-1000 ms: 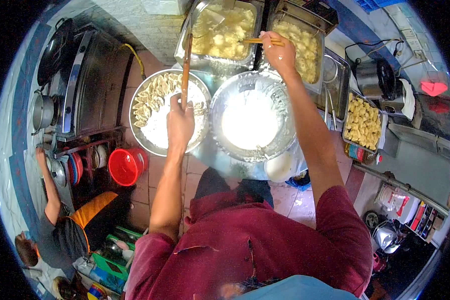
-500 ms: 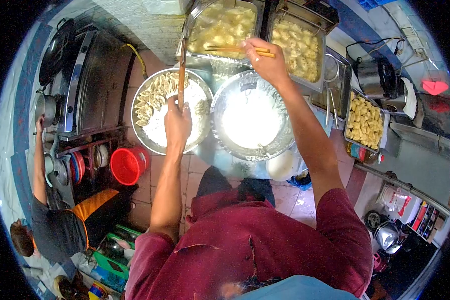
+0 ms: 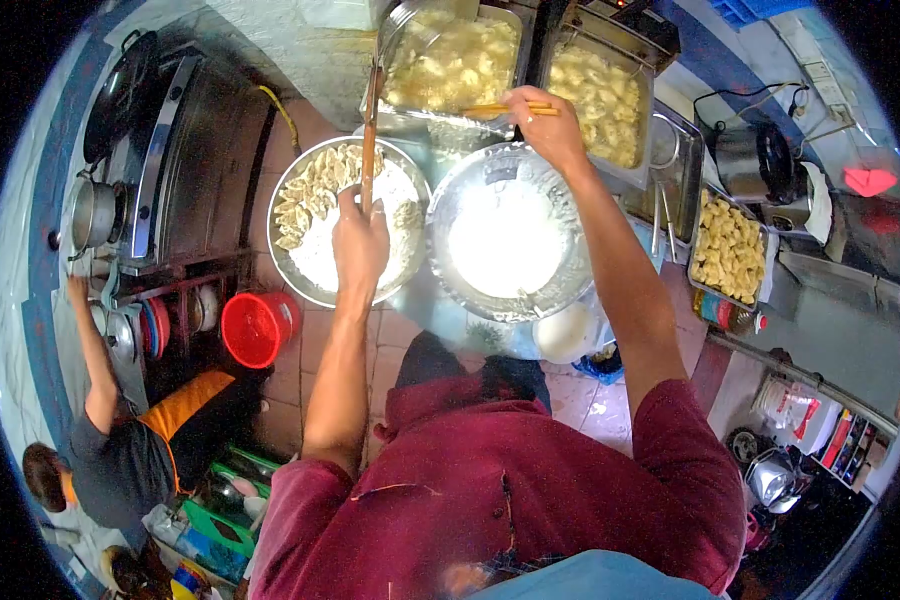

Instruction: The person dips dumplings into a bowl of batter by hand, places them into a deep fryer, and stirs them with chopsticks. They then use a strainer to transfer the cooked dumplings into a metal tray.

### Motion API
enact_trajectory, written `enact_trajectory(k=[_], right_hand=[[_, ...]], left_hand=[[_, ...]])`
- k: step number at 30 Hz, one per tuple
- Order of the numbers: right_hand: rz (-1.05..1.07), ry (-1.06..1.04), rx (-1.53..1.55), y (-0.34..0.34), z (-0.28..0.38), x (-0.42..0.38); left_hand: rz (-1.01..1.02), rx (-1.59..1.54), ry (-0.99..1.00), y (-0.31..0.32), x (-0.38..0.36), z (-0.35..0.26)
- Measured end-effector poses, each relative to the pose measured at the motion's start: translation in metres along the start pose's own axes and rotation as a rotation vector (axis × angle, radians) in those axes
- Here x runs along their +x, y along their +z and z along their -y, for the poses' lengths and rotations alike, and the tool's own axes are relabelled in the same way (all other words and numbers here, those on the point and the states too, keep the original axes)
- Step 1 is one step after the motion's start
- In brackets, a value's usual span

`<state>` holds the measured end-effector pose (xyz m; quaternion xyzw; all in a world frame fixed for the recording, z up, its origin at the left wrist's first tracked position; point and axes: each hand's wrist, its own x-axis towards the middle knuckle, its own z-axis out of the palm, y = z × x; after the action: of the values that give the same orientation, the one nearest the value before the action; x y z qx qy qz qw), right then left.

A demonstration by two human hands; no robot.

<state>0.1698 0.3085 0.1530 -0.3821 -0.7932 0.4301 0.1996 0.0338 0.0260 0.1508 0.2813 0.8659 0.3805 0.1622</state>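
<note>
My left hand (image 3: 360, 245) grips a long wooden handle (image 3: 369, 140) that reaches up into the left fryer vat (image 3: 452, 62), which is full of pale dumplings. The hand hangs over a round metal tray (image 3: 305, 275) holding flour and raw dumplings (image 3: 315, 190). My right hand (image 3: 548, 125) holds wooden chopsticks (image 3: 498, 107) with their tips pointing left, over the near rim of the left vat. Below that hand sits a second round metal tray (image 3: 510, 240) with only flour in it.
A right fryer vat (image 3: 598, 95) also holds dumplings. A tray of fried pieces (image 3: 727, 245) stands at the right, with a rice cooker (image 3: 755, 160) behind it. Left are a stove (image 3: 185, 150) and a red bucket (image 3: 255, 330). Another person (image 3: 120, 450) crouches at lower left.
My right hand with the chopsticks went from the right vat leftward to the left vat's near rim. The person at lower left raised an arm to the stove, then lowered it.
</note>
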Motion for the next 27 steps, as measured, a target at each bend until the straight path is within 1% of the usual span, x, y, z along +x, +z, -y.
enact_trajectory(k=[3, 4, 7, 8, 9, 11, 12, 15, 16, 17, 19, 20, 22, 23, 24, 26, 27], right_hand=[[-0.055, -0.037, -0.005, -0.021, 0.018, -0.007], [-0.080, -0.046, 0.106, -0.025, 0.026, -0.012], [-0.188, -0.072, 0.144, -0.037, 0.037, -0.020], [-0.241, -0.036, 0.176, -0.036, 0.042, -0.023], [-0.280, -0.107, 0.176, -0.034, 0.037, -0.024], [-0.298, -0.160, 0.176, -0.021, 0.009, -0.015], [-0.285, -0.139, 0.084, -0.024, 0.016, -0.015], [-0.372, -0.052, 0.214, -0.039, 0.035, -0.029], [-0.433, -0.054, 0.311, -0.037, 0.033, -0.029], [-0.418, -0.133, 0.321, -0.030, 0.011, -0.026], [-0.400, -0.191, 0.063, -0.029, -0.001, -0.029], [-0.365, -0.078, 0.088, -0.032, -0.008, -0.030], [-0.429, -0.010, 0.261, -0.057, 0.001, -0.046], [-0.458, 0.028, 0.350, -0.071, 0.001, -0.056], [-0.537, -0.071, 0.319, -0.083, -0.017, -0.057], [-0.615, -0.033, 0.196, -0.123, -0.027, -0.075], [-0.614, 0.013, 0.103, -0.144, -0.023, -0.087]], left_hand=[[-0.033, -0.031, 0.043, -0.004, 0.001, -0.003], [-0.040, -0.048, 0.048, -0.005, 0.001, -0.004], [-0.054, -0.068, 0.060, -0.005, 0.003, -0.011], [-0.052, -0.065, 0.052, -0.003, 0.004, -0.011], [-0.050, -0.061, 0.044, -0.001, 0.004, -0.013], [-0.034, -0.070, 0.048, -0.001, 0.002, -0.017], [-0.035, -0.067, 0.055, 0.001, 0.001, -0.016], [-0.031, -0.040, 0.047, 0.002, 0.001, -0.016], [-0.024, -0.029, 0.040, 0.004, 0.001, -0.015], [-0.015, -0.018, 0.036, 0.006, 0.003, -0.013], [-0.036, 0.002, 0.033, 0.010, 0.006, -0.015], [-0.029, -0.010, 0.028, 0.011, 0.005, -0.015], [-0.034, -0.012, 0.029, 0.011, 0.003, -0.026], [-0.035, -0.010, 0.064, 0.014, 0.002, -0.029], [-0.037, -0.006, 0.100, 0.017, 0.001, -0.032], [-0.010, 0.003, 0.137, 0.028, 0.002, -0.038], [0.012, -0.061, 0.212, 0.034, -0.001, -0.046]])
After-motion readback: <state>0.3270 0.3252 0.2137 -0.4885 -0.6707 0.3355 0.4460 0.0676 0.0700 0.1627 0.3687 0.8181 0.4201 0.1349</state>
